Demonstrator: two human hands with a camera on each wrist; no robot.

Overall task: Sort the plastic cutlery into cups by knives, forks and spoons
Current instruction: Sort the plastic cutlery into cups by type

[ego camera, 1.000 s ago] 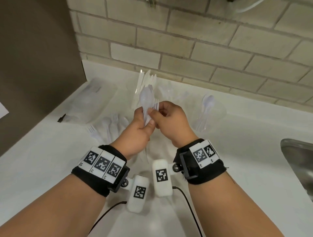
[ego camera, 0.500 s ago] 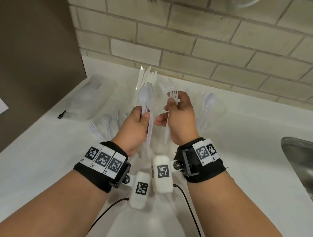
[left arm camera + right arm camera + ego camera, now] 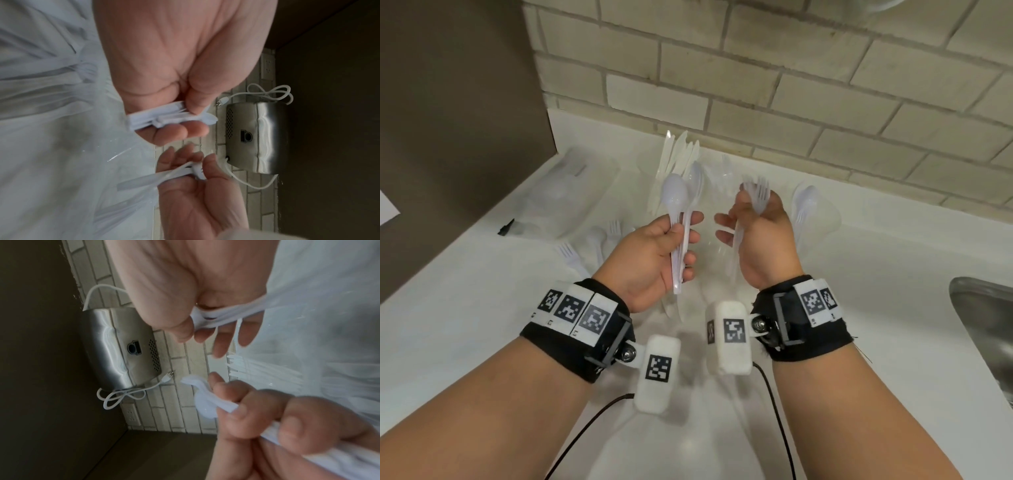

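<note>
Right hand [image 3: 763, 240] pinching upright forks [image 3: 756, 195], fork cup [image 3: 726, 178] closest at eleven o'clock; left hand [image 3: 654, 257] clutching spoons [image 3: 676, 219].

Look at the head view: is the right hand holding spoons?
No, the right hand holds forks, tines up; the spoons are in the left hand.
</note>
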